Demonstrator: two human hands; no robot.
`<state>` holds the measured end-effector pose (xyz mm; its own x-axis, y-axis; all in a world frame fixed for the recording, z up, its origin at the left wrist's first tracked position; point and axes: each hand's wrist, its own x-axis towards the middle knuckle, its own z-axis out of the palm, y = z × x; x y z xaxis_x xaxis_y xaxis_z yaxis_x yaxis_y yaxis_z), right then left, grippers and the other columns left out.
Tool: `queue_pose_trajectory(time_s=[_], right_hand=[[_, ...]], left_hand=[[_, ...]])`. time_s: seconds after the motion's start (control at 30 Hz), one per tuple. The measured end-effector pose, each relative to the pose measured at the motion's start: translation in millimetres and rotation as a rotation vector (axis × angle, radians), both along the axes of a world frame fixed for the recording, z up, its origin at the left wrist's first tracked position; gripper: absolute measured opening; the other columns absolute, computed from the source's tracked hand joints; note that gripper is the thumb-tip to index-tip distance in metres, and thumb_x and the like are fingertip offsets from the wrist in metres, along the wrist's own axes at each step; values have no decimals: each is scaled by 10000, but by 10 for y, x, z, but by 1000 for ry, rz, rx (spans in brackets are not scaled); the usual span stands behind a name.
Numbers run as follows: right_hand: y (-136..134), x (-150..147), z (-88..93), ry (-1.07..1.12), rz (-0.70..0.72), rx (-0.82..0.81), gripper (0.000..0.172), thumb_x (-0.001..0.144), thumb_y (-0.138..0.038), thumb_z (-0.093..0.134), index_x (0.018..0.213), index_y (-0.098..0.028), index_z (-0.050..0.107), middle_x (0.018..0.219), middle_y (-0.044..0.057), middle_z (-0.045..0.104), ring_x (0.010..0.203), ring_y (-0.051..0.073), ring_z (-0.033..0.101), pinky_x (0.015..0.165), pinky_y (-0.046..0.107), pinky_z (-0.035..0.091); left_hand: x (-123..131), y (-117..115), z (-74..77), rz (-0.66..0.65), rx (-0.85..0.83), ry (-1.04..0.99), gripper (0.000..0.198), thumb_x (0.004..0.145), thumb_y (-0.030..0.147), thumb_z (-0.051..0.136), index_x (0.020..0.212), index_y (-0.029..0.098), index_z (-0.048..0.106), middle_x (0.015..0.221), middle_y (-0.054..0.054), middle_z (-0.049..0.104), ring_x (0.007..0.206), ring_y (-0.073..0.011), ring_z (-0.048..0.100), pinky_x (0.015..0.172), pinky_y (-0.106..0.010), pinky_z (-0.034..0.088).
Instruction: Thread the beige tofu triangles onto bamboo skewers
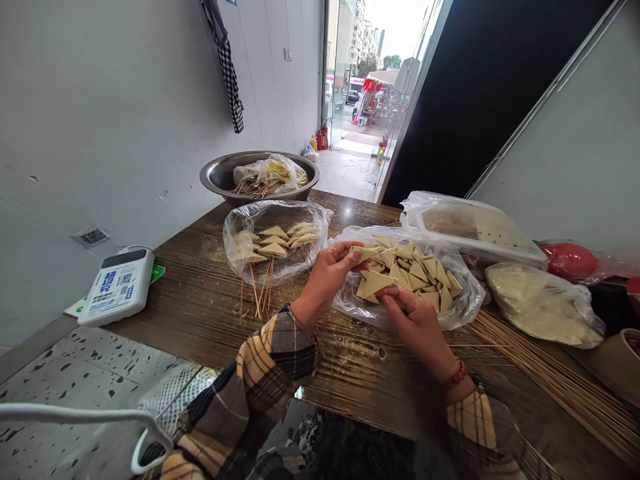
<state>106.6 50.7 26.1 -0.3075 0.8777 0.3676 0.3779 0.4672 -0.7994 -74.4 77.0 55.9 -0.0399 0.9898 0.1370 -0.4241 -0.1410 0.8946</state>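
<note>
My left hand (333, 270) is closed, pinching a pale tan triangular tofu slice (364, 255) between thumb and fingers. Just to the right and lower, my right hand (414, 317) has its fingertips closed on the corner of another tofu triangle (376, 284). Both hands are over the near side of an open plastic bag (467, 310) heaped with loose tofu triangles (417, 270). Left of my hands, a second clear bag (240, 230) holds tofu triangles (274, 250) on bamboo skewers (264, 290), whose bare ends stick out toward me.
A steel basin (213, 179) with bagged skewers stands at the back. Along the right are a long bundle of bamboo sticks (555, 387), a bag of pale sheets (545, 307) and a plastic-wrapped tray (470, 223). A white device (120, 287) sits at the table's left edge.
</note>
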Motion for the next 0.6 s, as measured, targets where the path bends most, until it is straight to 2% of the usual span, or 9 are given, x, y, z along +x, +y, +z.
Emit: queue_pose_trajectory(time_s=[0.17, 0.33, 0.6], right_hand=[[-1, 1, -7, 20, -1, 33, 204, 900, -300, 524, 903, -181, 690, 862, 40, 731, 772, 176, 666, 701, 270, 505], [-9, -20, -16, 15, 23, 13, 205, 898, -292, 519, 907, -176, 688, 850, 39, 730, 747, 165, 660, 673, 255, 502], [0, -29, -68, -9, -17, 29, 205, 895, -299, 520, 898, -179, 686, 823, 32, 730, 698, 157, 652, 650, 257, 491]], left_hand=[[-22, 7, -34, -98, -52, -125, 424, 738, 381, 738, 1070, 140, 633, 912, -71, 715, 748, -157, 678, 735, -286, 498], [7, -35, -23, -235, -20, -179, 373, 783, 401, 697, 1028, 123, 656, 1038, -135, 712, 883, -206, 682, 852, -340, 478], [81, -105, 36, -200, -4, -174, 309, 804, 401, 672, 940, 124, 679, 974, -114, 728, 929, -211, 672, 937, -365, 441]])
